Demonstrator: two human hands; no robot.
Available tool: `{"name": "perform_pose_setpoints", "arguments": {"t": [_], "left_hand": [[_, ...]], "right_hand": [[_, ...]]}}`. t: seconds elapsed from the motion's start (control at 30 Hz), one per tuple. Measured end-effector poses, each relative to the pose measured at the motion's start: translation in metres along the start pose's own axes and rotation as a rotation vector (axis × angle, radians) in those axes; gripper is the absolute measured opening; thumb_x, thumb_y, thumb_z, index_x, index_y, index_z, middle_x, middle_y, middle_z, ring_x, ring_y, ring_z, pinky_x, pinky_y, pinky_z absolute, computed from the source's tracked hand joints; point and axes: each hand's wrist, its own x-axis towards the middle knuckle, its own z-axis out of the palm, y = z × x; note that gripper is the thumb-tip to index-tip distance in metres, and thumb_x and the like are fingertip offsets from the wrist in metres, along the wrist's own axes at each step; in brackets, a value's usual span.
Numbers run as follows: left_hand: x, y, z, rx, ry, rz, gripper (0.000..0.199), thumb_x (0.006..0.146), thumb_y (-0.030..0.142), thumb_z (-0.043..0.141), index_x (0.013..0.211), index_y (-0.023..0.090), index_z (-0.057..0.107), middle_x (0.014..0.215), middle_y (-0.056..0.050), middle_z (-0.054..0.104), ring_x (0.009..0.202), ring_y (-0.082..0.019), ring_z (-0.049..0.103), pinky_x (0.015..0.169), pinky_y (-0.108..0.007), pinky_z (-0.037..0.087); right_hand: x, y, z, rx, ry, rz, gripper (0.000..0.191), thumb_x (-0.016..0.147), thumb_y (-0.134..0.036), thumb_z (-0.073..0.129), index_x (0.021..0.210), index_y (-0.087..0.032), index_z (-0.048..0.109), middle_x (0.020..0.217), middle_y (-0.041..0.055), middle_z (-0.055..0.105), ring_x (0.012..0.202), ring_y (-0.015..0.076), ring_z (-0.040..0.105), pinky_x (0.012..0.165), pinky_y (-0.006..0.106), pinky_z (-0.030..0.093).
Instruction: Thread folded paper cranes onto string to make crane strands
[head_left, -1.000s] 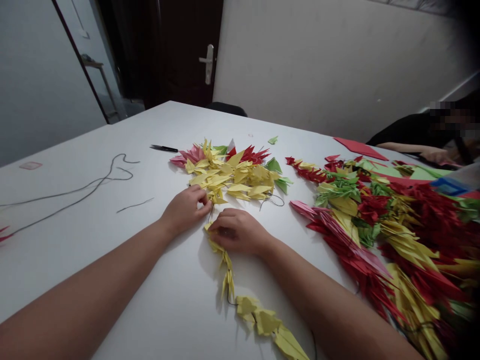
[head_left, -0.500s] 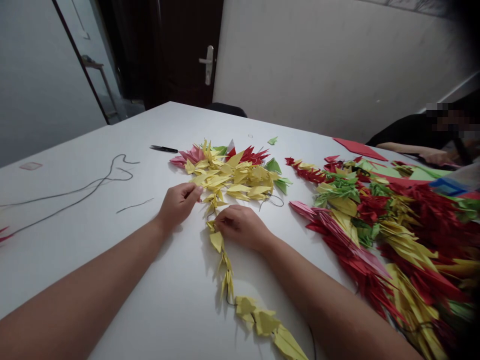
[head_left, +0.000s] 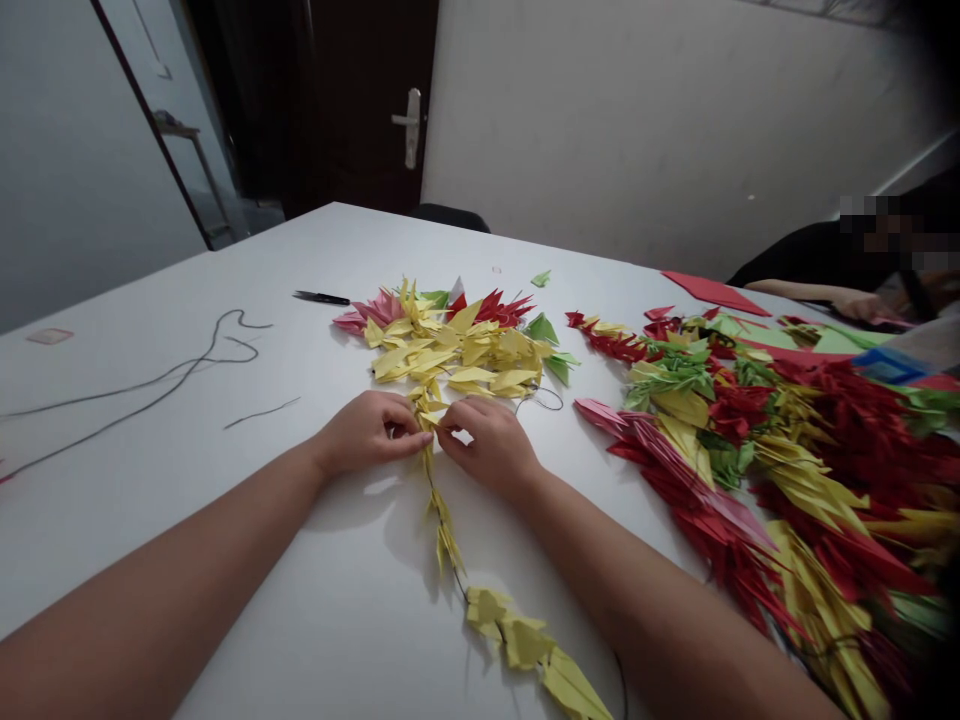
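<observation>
A garland of yellow folded-paper pieces [head_left: 447, 540] on a dark cord runs down the white table toward me. My left hand [head_left: 375, 430] is closed in a pinch on the garland's upper part. Opposite it, my right hand [head_left: 487, 440] pinches a yellow folded-paper piece on the same strand, its fingertips almost touching the left ones. Just beyond both hands lies a heap of yellow folded-paper pieces [head_left: 472, 350], with pink folded paper [head_left: 375, 312] and red folded paper [head_left: 499, 310] at its back. The fingers partly hide what they grip.
Strung red, yellow, green and pink folded paper [head_left: 750, 440] is piled on the right. A dark cord [head_left: 172, 372] lies at left, and a dark pointed tool [head_left: 321, 297] rests behind the heap. Another person's hand [head_left: 859, 303] is at the far right, near red sheets [head_left: 712, 292].
My left hand has moved right and toward me, onto the strand. My right hand has shifted slightly up the strand, and the two hands now meet. The upper garland has straightened.
</observation>
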Motion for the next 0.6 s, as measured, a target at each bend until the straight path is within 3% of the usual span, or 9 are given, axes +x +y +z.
{"name": "perform_pose_setpoints", "arguments": {"t": [0.23,0.47,0.6], "left_hand": [[0.0005,-0.0003,-0.0005,-0.085,-0.088,0.014,0.022,0.077,0.032,0.055,0.068,0.015,0.066,0.066,-0.003,0.059,0.057,-0.009,0.049,0.052,-0.019,0.037],[0.0003,-0.0045,-0.0014,-0.133,-0.156,0.037,0.028,0.079,0.037,0.053,0.071,0.014,0.068,0.073,-0.006,0.062,0.067,-0.013,0.055,0.062,-0.022,0.042],[0.0009,-0.0052,-0.0011,-0.104,-0.164,0.028,0.033,0.079,0.039,0.053,0.061,0.014,0.064,0.063,-0.004,0.056,0.059,-0.011,0.049,0.057,-0.022,0.039]], "right_hand": [[0.0046,-0.0049,-0.0046,-0.197,0.034,-0.172,0.023,0.086,-0.018,0.042,0.062,-0.017,0.043,0.059,0.0019,0.051,0.059,0.0135,0.041,0.059,0.025,0.029],[0.0069,-0.0069,-0.0064,-0.273,0.010,-0.219,0.025,0.088,-0.017,0.038,0.063,-0.017,0.043,0.060,0.0026,0.050,0.061,0.0143,0.041,0.060,0.026,0.027],[0.0039,-0.0043,-0.0018,-0.236,0.052,-0.150,0.020,0.083,-0.015,0.041,0.063,-0.017,0.041,0.058,0.0022,0.050,0.059,0.0137,0.042,0.058,0.025,0.029]]}}
